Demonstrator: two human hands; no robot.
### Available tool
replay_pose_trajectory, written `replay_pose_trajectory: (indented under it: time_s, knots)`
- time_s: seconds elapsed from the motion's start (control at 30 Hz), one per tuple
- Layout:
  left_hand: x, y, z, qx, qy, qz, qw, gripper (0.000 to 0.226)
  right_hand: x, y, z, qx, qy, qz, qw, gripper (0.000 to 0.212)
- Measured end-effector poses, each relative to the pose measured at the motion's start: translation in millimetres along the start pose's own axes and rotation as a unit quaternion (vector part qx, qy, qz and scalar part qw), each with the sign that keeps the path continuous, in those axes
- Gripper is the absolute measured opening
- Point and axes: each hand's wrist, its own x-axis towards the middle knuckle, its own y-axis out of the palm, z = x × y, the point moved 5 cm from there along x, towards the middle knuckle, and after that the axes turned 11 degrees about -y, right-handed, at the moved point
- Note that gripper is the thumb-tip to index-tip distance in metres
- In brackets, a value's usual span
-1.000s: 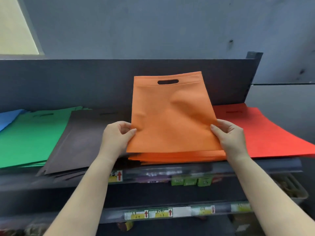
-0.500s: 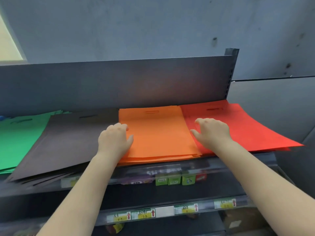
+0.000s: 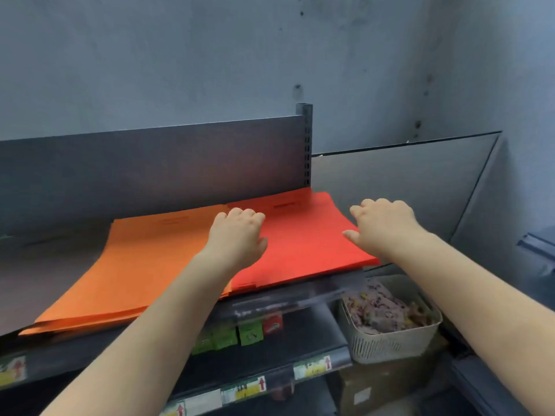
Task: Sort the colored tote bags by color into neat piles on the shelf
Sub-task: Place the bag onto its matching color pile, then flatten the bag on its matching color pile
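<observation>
On the top shelf (image 3: 300, 298), the red tote pile (image 3: 303, 244) sits at the right end, touching the orange tote pile (image 3: 135, 265) on its left. Left hand (image 3: 237, 235) rests w/ loosely curled fingers on the red pile's left edge, holding nothing; right hand (image 3: 381, 226) sits at its right edge, fingers curled over the side, grip unclear. Risk: red pile's right corner overhangs the shelf end, so a sideways nudge could slide thin bags off toward the wicker basket (image 3: 390, 334) below, or shove red over orange & mix colors
</observation>
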Motion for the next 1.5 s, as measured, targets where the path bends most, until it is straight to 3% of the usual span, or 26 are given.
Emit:
replay_pose_trajectory:
  time_s: [0.37,0.67,1.1,1.37,1.5]
  knots:
    - [21.4,-28.2,-261.9,-0.069,0.169,-0.034,0.983,0.050,-153.6,59.0,-196.7,-0.021,0.163,0.064,0.984,0.048]
    - [-14.1,-36.2,-440.5,-0.140,0.305,-0.024,0.942,0.048,-278.5,98.0,-294.0,-0.014,0.304,0.118,0.945,0.048]
    - [11.1,3.3,-594.6,-0.182,0.395,0.027,0.900,0.043,-339.6,172.5,-373.2,0.096,0.456,0.126,0.876,0.047]
    - [55.4,37.8,-669.5,-0.232,0.410,0.112,0.875,0.051,-352.4,230.7,-421.8,0.168,0.574,0.135,0.790,0.040]
    - [63.9,49.3,-694.7,-0.224,0.427,0.130,0.866,0.048,-359.2,247.0,-432.3,0.200,0.633,0.114,0.739,0.047]
